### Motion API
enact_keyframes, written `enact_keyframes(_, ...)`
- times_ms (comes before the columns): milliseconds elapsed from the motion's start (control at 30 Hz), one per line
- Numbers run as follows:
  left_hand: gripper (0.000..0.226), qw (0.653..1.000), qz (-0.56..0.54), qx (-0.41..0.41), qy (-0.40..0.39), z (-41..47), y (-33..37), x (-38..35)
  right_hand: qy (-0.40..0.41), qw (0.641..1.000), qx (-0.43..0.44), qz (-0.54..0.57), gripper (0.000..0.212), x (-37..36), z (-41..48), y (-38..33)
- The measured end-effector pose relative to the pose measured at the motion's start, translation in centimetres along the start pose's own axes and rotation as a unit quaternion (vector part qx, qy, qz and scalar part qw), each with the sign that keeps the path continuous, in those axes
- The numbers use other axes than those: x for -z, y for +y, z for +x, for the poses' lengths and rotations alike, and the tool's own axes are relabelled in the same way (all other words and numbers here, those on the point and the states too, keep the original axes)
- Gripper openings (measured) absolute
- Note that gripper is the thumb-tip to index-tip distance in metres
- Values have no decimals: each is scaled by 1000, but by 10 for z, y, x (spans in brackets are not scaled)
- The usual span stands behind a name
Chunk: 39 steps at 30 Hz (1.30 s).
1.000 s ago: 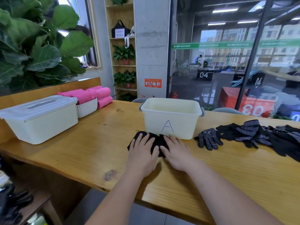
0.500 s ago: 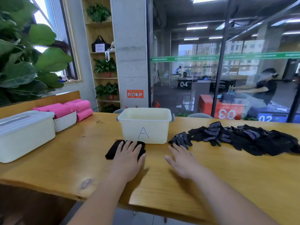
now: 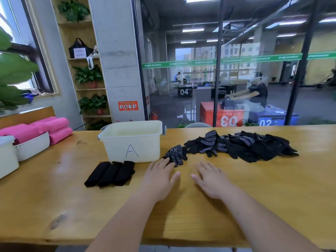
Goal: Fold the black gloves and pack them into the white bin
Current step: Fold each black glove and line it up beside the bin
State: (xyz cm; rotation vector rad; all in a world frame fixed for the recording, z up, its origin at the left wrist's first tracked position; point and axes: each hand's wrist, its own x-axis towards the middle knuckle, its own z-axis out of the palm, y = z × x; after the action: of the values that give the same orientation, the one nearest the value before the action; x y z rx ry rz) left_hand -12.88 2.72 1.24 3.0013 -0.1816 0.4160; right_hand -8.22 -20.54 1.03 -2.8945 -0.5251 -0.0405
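Observation:
A white bin [image 3: 132, 140] marked "A" stands open on the wooden table [image 3: 54, 200]. In front of it, to the left, lies a folded black glove bundle [image 3: 110, 173], untouched. A single dotted black glove [image 3: 176, 154] lies right of the bin. My left hand [image 3: 158, 179] is flat on the table with fingers apart, its fingertips touching that glove's near edge. My right hand [image 3: 211, 179] rests open on the table just to the right, holding nothing. A pile of black gloves [image 3: 243, 145] spreads across the table further right.
A lidded white box [image 3: 6, 157] sits at the far left, with a white basket [image 3: 33, 147] of pink rolled towels [image 3: 45, 128] behind it. A glass wall runs along the table's far edge. The near table edge is close below my forearms.
Both hands left the folded bundle and moved right. The left hand now reaches the single dotted glove; the view has panned right too.

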Motion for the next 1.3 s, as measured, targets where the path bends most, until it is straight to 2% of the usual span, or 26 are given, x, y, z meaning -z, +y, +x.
enact_keyframes(167,70,996,-44,18,-70,17,25,-8,52,999,-9,-7,69,-9,-4,23)
enact_keyframes(467,83,993,-31,32,-105,48,30,-28,81,996,-15,19,66,-17,-1,27)
enact_keyframes(667,72,997,-54,-51,-17,37,31,-23,110,991,-11,75,61,-17,1,32)
enact_keyframes(800,46,979,-159,-124,1,21,26,-17,146,982,-2,121,51,-16,2,36)
enact_keyframes(900,36,961,-238,-140,33,13,30,-18,174,974,14,142,45,-14,0,38)
enact_keyframes(1000,32,955,-259,-127,63,13,30,-22,160,977,29,140,47,-13,-2,40)
enact_keyframes(1133,28,982,-150,-69,88,18,24,-26,145,985,23,86,44,-9,-9,35)
enact_keyframes(1200,35,988,-121,-25,88,20,20,-29,148,983,21,105,46,-5,-13,33)
enact_keyframes(1300,40,985,-145,10,89,24,15,-33,144,976,40,160,49,-4,-18,34)
